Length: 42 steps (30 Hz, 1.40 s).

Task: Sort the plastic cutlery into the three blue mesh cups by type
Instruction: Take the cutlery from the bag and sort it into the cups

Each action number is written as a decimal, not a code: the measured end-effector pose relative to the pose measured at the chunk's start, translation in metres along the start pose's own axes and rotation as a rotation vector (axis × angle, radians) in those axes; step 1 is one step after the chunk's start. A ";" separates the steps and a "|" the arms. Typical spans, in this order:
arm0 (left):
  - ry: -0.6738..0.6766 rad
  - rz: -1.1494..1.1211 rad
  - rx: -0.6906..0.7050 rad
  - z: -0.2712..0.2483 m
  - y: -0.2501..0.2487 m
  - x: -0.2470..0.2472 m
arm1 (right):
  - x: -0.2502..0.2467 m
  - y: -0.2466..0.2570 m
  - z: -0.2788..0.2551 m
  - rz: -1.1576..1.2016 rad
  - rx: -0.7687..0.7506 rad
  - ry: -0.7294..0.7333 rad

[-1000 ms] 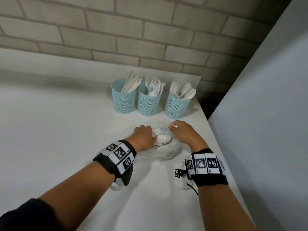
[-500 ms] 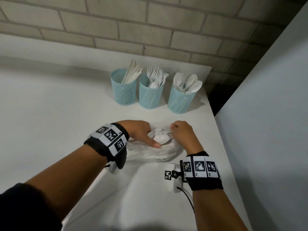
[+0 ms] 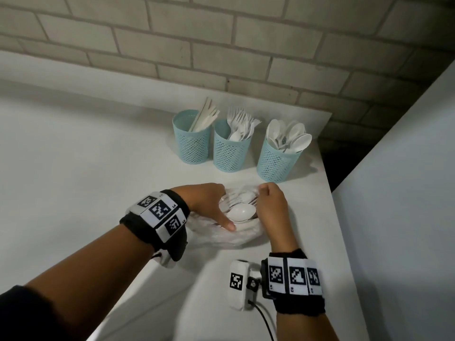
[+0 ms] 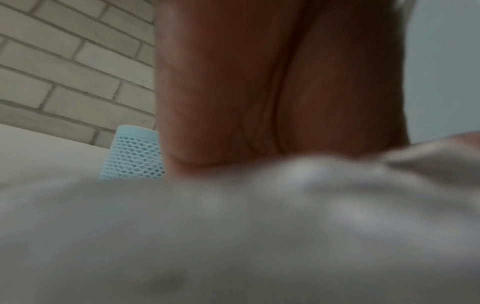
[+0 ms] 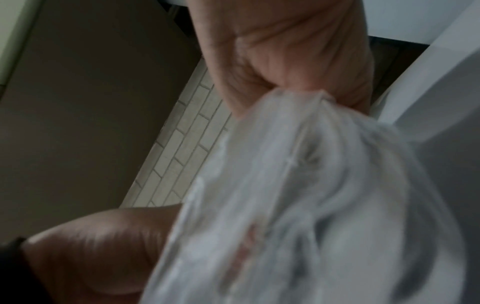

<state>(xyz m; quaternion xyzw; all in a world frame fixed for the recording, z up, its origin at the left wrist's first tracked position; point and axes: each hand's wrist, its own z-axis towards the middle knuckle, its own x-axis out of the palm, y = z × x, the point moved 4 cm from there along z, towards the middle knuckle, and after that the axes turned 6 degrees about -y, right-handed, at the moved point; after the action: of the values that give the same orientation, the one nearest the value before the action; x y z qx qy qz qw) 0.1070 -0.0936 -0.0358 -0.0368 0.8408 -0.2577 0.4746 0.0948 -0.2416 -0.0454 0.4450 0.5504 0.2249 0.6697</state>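
Three blue mesh cups stand in a row at the back of the white table: the left cup (image 3: 193,141) holds knives, the middle cup (image 3: 230,150) forks, the right cup (image 3: 277,161) spoons. In front of them lies a clear plastic bag (image 3: 242,236) with white cutlery inside, a spoon (image 3: 241,212) on top. My left hand (image 3: 209,203) grips the bag's left side, its thumb stretched over the front. My right hand (image 3: 270,205) pinches the bag's right rim. In the right wrist view the fingers (image 5: 280,51) bunch the bag (image 5: 311,164). In the left wrist view the palm (image 4: 272,82) hides the fingers.
The table's right edge (image 3: 344,242) runs close beside my right hand, with a grey panel (image 3: 406,193) beyond it. A brick wall (image 3: 221,45) stands behind the cups. A white marker block (image 3: 237,281) with a cable hangs at my right wrist.
Both hands have stayed on the bag and drawn it slightly toward me. The left thumb, earlier tucked in, now lies stretched over the bag's front.
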 end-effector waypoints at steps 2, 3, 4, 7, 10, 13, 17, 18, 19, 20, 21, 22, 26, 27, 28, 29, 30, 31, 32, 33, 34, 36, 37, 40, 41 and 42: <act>-0.003 0.002 -0.020 -0.002 0.000 -0.003 | 0.001 0.000 0.001 0.038 0.002 0.019; -0.006 0.000 -0.019 -0.004 -0.001 -0.005 | 0.001 0.000 0.002 0.057 0.003 0.022; -0.012 -0.004 -0.014 -0.005 -0.002 -0.005 | 0.001 0.000 0.003 0.079 0.007 0.023; -0.041 -0.061 0.014 -0.007 -0.005 -0.005 | 0.003 -0.001 0.008 0.188 0.039 0.029; -0.110 -0.090 0.032 -0.009 -0.007 -0.007 | 0.007 -0.004 0.014 0.373 0.133 0.053; -0.171 -0.112 0.038 -0.010 -0.005 -0.012 | 0.006 -0.005 0.015 0.496 0.171 0.056; -0.182 -0.247 0.048 -0.015 -0.006 -0.013 | 0.004 -0.008 0.011 0.538 0.168 0.057; -0.182 -0.257 0.050 -0.016 -0.005 -0.013 | 0.004 -0.008 0.011 0.549 0.173 0.062; -0.183 -0.257 0.047 -0.016 -0.005 -0.013 | 0.004 -0.008 0.011 0.561 0.183 0.067; -0.193 -0.254 0.039 -0.016 -0.005 -0.013 | 0.004 -0.008 0.010 0.568 0.191 0.074; -0.205 -0.250 0.029 -0.016 -0.004 -0.014 | 0.003 -0.008 0.010 0.576 0.194 0.079; -0.219 -0.251 0.024 -0.017 -0.003 -0.014 | 0.003 -0.008 0.009 0.582 0.194 0.081; -0.282 -0.251 0.059 -0.020 -0.006 -0.017 | 0.004 -0.009 0.009 0.574 0.193 0.066; -0.300 -0.257 0.062 -0.020 -0.006 -0.019 | 0.004 -0.010 0.009 0.568 0.187 0.064; -0.315 -0.266 0.063 -0.020 -0.006 -0.021 | 0.004 -0.011 0.009 0.562 0.181 0.065; -0.329 -0.277 0.068 -0.021 -0.007 -0.023 | 0.005 -0.012 0.009 0.565 0.178 0.068; -0.342 -0.287 0.073 -0.022 -0.008 -0.024 | 0.004 -0.011 0.008 0.571 0.180 0.074; -0.346 -0.295 0.080 -0.022 -0.009 -0.025 | 0.004 -0.012 0.008 0.581 0.182 0.081; -0.338 -0.308 0.085 -0.022 -0.009 -0.025 | 0.004 -0.012 0.008 0.592 0.185 0.087; -0.323 -0.327 0.084 -0.021 -0.009 -0.024 | 0.005 -0.012 0.008 0.608 0.190 0.092; -0.302 -0.340 0.078 -0.019 -0.008 -0.022 | 0.005 -0.011 0.007 0.628 0.194 0.099; -0.268 -0.281 0.062 -0.016 -0.007 -0.015 | 0.005 -0.012 0.007 0.635 0.184 0.106; -0.261 -0.203 0.070 -0.014 -0.007 -0.012 | 0.005 -0.012 0.007 0.625 0.180 0.111; -0.228 -0.012 0.087 -0.011 -0.010 0.001 | 0.007 -0.013 0.007 0.652 0.192 0.124; -0.227 0.008 0.080 -0.010 -0.010 0.003 | 0.008 -0.013 0.007 0.664 0.196 0.129; -0.236 0.025 0.075 -0.009 -0.010 0.005 | 0.008 -0.013 0.007 0.667 0.194 0.133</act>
<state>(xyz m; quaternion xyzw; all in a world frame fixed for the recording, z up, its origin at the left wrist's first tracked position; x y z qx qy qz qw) 0.0952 -0.1000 -0.0310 -0.0385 0.7693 -0.2770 0.5744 0.1009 -0.2443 -0.0608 0.6463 0.4358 0.4063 0.4768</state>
